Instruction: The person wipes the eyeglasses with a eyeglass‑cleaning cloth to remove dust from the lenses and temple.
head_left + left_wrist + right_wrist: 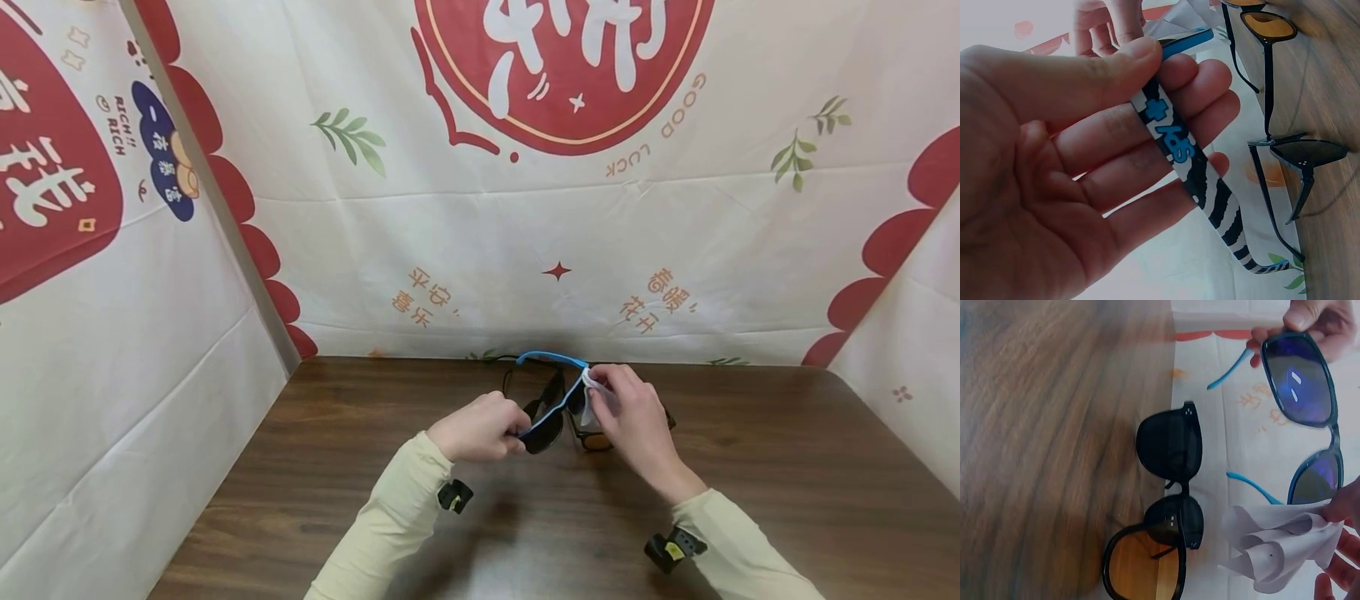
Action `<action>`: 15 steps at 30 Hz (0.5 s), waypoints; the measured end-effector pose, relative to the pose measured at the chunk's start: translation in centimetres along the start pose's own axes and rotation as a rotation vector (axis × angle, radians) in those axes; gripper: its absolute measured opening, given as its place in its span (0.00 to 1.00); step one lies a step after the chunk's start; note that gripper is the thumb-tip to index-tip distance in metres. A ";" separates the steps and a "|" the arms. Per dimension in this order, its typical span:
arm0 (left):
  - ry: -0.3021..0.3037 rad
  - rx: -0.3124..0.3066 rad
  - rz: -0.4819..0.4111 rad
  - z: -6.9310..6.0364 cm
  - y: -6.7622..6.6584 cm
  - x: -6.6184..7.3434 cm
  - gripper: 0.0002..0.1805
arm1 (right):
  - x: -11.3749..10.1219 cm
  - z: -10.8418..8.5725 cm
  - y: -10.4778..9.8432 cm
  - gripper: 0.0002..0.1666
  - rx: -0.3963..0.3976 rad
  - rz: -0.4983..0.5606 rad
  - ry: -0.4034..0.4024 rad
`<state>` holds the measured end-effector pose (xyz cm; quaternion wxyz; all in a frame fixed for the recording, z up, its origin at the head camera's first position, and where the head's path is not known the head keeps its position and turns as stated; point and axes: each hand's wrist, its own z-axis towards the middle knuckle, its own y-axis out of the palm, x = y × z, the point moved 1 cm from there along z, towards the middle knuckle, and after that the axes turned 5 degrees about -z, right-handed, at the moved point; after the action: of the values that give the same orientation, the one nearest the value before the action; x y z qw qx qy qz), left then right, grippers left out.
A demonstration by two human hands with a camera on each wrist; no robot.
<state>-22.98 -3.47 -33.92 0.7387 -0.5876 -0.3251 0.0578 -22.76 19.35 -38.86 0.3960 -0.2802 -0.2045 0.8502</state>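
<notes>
Blue-framed sunglasses (1300, 381) with dark, bluish lenses are held up above the table. My left hand (483, 427) pinches them at one end of the front, by the hinge. In the left wrist view, the zebra-striped temple arm (1179, 147) crosses in front of the fingers, with blue lettering on it. My right hand (637, 421) grips a crumpled white cloth (1272, 544) against the other lens, and the cloth hides part of that lens. The fingertips behind the cloth are partly hidden.
Black sunglasses (1169, 447) rest on the brown wooden table (337, 467) near its back edge. Beside them lie black-framed glasses with amber lenses (1147, 562). A white printed cloth backdrop (480, 242) stands right behind the table, with another panel (112, 333) on the left.
</notes>
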 end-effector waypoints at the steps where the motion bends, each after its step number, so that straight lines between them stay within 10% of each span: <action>1: -0.001 0.002 -0.001 0.0 0.0 0.0 0.17 | -0.2 -0.1 0.0 0.14 -0.002 0.004 -0.008; 15: 0.008 -0.003 0.016 0.1 0.0 -0.3 0.14 | -0.8 -0.9 0.6 0.15 -0.022 0.008 -0.062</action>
<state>-23.23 -3.53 -34.07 0.7387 -0.5914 -0.3176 0.0610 -22.09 18.52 -39.66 0.3830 -0.2587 -0.2248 0.8578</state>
